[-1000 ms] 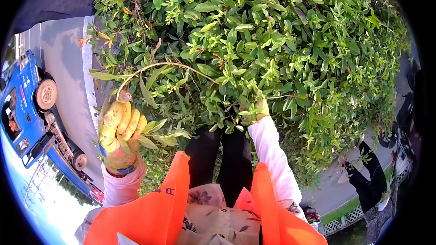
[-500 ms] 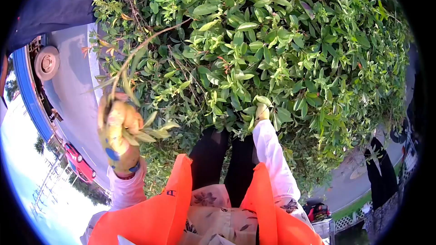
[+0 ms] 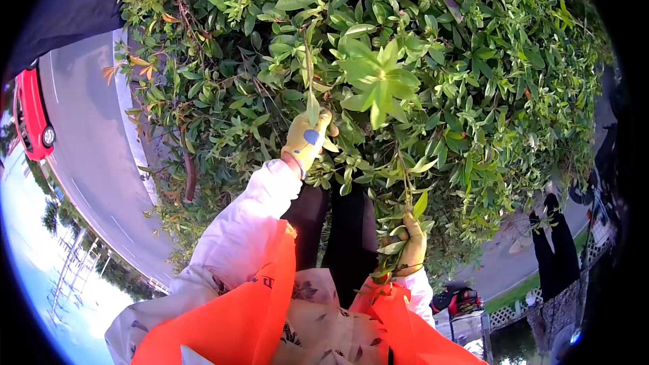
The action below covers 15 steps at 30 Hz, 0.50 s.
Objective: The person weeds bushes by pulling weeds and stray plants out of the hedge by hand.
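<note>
A dense green bush (image 3: 473, 94) fills the middle and right of the view. My left hand (image 3: 309, 140), in a yellow glove with a blue patch, is closed on a thin stem (image 3: 309, 61) with leaves at the bush's near side. Lower right, my right hand (image 3: 412, 247), in a yellow glove, is closed around a leafy branch (image 3: 405, 179). The branch rises from the fist to a cluster of light green leaves (image 3: 380, 82) in front of the bush. Leaves partly hide the fingers of both hands.
A road (image 3: 94, 135) with a red car (image 3: 32, 115) lies to the left. Dark cloth (image 3: 67, 7) shows at the upper left. On the right, a person in black trousers (image 3: 556, 250) stands near a white lattice fence (image 3: 503, 316).
My left hand has moved right to the bush, and the curved branch it held at the left is gone from there. My right hand has come down toward my body with a branch. The blue truck left view.
</note>
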Tool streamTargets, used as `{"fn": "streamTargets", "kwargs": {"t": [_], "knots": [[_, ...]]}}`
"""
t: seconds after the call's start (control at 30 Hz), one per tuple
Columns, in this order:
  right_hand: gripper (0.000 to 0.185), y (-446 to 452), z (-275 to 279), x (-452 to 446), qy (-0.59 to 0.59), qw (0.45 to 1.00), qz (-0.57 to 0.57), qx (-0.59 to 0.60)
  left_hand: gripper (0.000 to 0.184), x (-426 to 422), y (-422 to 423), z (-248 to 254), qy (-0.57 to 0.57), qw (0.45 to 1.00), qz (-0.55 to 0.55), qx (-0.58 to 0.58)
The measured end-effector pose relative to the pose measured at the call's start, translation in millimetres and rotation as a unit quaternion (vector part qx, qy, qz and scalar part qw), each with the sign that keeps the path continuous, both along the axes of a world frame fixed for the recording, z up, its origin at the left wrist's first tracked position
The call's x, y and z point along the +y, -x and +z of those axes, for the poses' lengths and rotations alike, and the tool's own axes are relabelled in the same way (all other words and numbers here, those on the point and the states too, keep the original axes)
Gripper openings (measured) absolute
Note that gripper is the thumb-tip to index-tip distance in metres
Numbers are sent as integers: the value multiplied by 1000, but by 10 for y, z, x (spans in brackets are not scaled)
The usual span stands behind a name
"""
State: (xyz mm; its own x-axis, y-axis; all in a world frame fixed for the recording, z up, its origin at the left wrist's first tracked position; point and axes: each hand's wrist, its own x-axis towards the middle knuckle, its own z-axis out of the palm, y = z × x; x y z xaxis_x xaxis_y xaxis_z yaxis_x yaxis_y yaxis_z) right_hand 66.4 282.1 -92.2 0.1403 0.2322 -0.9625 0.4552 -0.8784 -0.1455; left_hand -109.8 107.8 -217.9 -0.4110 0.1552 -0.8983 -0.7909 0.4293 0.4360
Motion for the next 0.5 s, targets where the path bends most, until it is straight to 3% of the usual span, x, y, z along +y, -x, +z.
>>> {"fn": "streamTargets", "kwargs": {"t": [0.03, 0.1, 0.17, 0.23, 0.3, 0.37, 0.4, 0.43, 0.5], "knots": [[10, 96, -31, -43, 5, 999, -23, -37, 25, -186, 0, 47, 25, 999, 42, 22], [10, -188, -449, -131, 167, 971, -100, 140, 20, -754, -51, -150, 49, 991, -16, 127], [12, 147, -725, -404, 165, 983, 7, 78, 19, -1017, -31, -155, 101, 995, -16, -3], [19, 240, -1226, -715, 156, 980, 25, 120, 26, -1060, -63, -132, 144, 975, -167, 13], [27, 110, -1998, -1080, 212, 967, 57, 129, 43, -898, -45, -147, 213, 957, -172, -100], [28, 223, -2384, -1272, 243, 958, 38, 146, 54, -817, -191, -244, 168, 948, -265, -46], [28, 300, -2482, -1324, 248, 956, 22, 152, 49, -651, -206, -173, 181, 929, -313, -81], [29, 352, -2565, -1375, 251, 955, 14, 158, 44, -771, -409, -400, 167, 890, -423, -39], [30, 409, -2685, -1455, 252, 953, 4, 167, 37, -1061, -974, -798, 154, 942, -243, 171]]}}
